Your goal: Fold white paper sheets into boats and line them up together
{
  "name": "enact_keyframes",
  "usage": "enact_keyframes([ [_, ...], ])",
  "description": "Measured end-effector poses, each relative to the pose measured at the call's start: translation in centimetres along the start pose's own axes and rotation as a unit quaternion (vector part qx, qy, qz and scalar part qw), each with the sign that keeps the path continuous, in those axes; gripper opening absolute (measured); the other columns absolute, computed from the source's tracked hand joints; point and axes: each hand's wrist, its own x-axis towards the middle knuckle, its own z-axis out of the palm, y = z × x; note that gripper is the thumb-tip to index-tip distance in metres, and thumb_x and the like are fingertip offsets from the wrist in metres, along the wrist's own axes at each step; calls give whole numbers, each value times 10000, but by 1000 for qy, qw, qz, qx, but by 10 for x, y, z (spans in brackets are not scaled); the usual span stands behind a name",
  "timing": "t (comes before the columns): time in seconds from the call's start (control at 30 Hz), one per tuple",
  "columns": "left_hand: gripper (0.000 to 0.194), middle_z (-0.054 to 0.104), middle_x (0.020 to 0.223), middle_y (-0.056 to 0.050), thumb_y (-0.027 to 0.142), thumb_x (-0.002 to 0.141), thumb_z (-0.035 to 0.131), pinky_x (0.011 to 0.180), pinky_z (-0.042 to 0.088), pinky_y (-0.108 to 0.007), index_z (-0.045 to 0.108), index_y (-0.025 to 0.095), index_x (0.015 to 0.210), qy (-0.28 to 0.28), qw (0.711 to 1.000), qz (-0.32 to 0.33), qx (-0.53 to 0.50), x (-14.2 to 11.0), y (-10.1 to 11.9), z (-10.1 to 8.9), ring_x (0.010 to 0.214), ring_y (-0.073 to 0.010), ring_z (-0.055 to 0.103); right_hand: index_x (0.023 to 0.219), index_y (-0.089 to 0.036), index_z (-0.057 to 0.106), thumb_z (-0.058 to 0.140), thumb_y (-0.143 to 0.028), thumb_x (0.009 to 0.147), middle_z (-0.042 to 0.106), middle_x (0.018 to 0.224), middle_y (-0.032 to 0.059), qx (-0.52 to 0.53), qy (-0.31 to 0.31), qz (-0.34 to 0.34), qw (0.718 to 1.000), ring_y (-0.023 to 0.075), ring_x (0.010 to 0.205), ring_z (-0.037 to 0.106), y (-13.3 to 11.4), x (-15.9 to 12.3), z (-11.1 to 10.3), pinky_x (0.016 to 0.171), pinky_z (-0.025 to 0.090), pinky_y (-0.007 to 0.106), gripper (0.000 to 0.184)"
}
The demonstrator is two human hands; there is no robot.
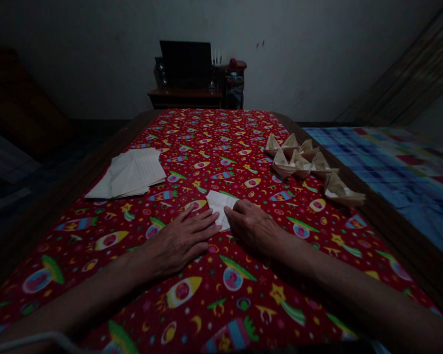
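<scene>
A small sheet of white folded paper (217, 200) lies on the red patterned cloth (214, 305) between my two hands. My left hand (180, 241) rests flat, its fingers stretched out and their tips on the paper's left edge. On the other side, my right hand (251, 223) is closed, with curled fingers and the thumb at the paper's right edge. The underside of that grip is hidden. To the left, beyond my left hand, sits a stack of pale paper sheets (135, 172). Several folded paper shapes with pointed tips (297, 162) stand at the right.
The cloth covers a long surface with a dark wooden border (387, 226). At its far end, a monitor (186, 64) stands on a small desk, with a red telephone (237, 64) beside it. Blue checked bedding (358, 162) spreads out at the right. A white cord (33, 338) crosses the lower left.
</scene>
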Motion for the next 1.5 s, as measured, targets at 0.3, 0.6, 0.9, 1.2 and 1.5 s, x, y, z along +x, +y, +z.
enact_keyframes([
  [0.3,494,305,1475,-82,278,950,344,1139,195,-458,259,181,1427,-3,1000,4,-8,10,14,-1,1368,-207,260,920,-125,560,431,-107,870,497,777,52,22,2,0,1000,119,611,337,1,-1,2,543,272,241,140],
  [0.6,437,380,1440,-58,279,954,347,1131,219,-429,353,187,1381,-10,1000,9,14,3,24,-1,1345,-194,315,896,-150,579,415,-167,900,481,785,40,35,38,11,999,111,633,354,2,-8,1,547,265,231,165],
  [0.9,436,440,1406,-52,233,945,344,1124,238,-404,358,172,1377,18,1000,-5,19,12,3,1,1314,-171,370,933,-156,613,421,-192,898,503,747,41,-18,35,-7,999,124,635,349,0,-8,0,570,250,254,199],
  [1.2,410,420,1416,-96,339,964,299,1096,235,-493,455,188,1312,50,992,-82,79,30,-28,1,1321,-225,357,932,-185,630,404,-266,920,532,737,44,-61,26,31,997,133,630,379,-3,-7,-2,574,240,273,241],
  [1.5,425,550,1214,-106,378,859,549,950,420,-359,516,185,1236,86,995,-27,-43,65,-48,-5,1125,-228,494,1016,-160,536,572,-418,831,519,979,102,11,90,137,986,215,886,465,4,-12,-9,713,391,302,319],
])
